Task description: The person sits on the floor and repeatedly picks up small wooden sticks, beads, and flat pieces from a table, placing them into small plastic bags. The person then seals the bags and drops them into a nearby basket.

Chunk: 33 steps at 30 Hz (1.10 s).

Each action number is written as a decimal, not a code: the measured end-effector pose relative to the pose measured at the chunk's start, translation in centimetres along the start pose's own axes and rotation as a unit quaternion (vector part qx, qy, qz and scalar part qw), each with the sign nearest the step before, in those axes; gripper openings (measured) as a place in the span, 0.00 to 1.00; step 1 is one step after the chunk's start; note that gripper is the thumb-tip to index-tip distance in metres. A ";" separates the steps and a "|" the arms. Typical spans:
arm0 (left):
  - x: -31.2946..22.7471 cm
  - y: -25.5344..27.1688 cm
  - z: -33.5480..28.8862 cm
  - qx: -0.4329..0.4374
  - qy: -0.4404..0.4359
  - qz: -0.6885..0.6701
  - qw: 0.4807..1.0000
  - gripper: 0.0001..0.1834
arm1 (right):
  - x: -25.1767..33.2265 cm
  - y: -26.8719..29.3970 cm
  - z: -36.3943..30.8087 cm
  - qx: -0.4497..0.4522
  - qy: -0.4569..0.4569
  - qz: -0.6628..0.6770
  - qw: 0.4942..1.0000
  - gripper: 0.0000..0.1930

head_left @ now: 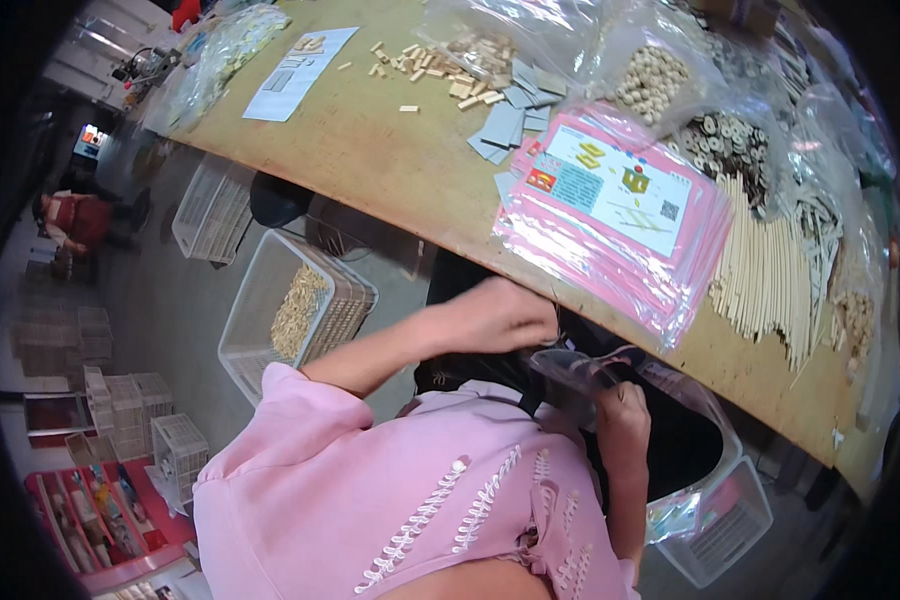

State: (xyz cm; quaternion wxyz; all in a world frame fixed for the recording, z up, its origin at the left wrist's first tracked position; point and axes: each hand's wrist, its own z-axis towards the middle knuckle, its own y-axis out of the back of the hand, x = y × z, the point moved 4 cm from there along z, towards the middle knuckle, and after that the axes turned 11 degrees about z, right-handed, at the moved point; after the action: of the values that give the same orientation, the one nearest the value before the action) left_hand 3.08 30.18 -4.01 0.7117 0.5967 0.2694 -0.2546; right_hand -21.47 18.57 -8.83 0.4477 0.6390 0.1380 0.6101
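Observation:
In front of my body, just below the table edge, my right hand [625,405] holds a clear plastic bag [570,372] between pinched fingers. Beside the bag's left side is my left hand [505,315], its fingers curled closed and slightly blurred; anything inside them is hidden. On the table above both hands lies a stack of pink-bordered packets [610,255] in shiny clear wrapping, with a printed card on top. Neither hand touches that stack.
The wooden table [370,160] carries small wooden blocks [450,75], grey flat pieces [505,125], round wooden beads [650,82], thin wooden sticks [760,265] and a printed sheet [295,85]. Baskets [235,310] [730,540] stand at floor level. A person [75,220] is far left.

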 end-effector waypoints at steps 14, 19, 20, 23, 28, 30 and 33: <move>39.4 30.8 -4.2 -0.446 0.365 0.393 0.717 0.34 | -0.3 0.3 -4.3 -0.054 -0.127 0.008 0.990 0.04; 43.2 34.0 -2.8 -0.401 0.338 0.160 0.837 0.30 | -0.4 0.1 -4.2 -0.017 -0.116 0.001 0.993 0.03; 43.5 33.7 -2.5 -0.382 0.333 0.104 0.856 0.29 | -0.4 0.0 -3.9 -0.018 -0.112 0.002 0.994 0.03; 37.6 30.0 0.8 -0.324 0.338 0.334 0.818 0.27 | 0.0 0.1 -2.9 -0.026 -0.118 -0.015 0.993 0.03; 36.1 30.1 -2.9 -0.306 0.289 0.287 0.861 0.25 | -0.5 -0.4 -1.6 -0.031 -0.088 -0.012 0.996 0.03; 33.9 28.3 -4.4 -0.300 0.267 0.298 0.866 0.22 | -0.9 -0.4 -1.4 -0.045 -0.068 -0.011 0.997 0.03; 27.9 24.4 -6.5 -0.283 0.268 0.181 0.903 0.18 | -1.4 -0.4 -1.3 -0.054 -0.053 -0.001 0.997 0.01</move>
State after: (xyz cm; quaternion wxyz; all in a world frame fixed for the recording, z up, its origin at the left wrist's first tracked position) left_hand 39.51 39.36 -6.78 0.7857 0.4542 0.3976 0.1353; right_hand -22.77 18.29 -10.23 0.4886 0.6454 0.0816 0.5815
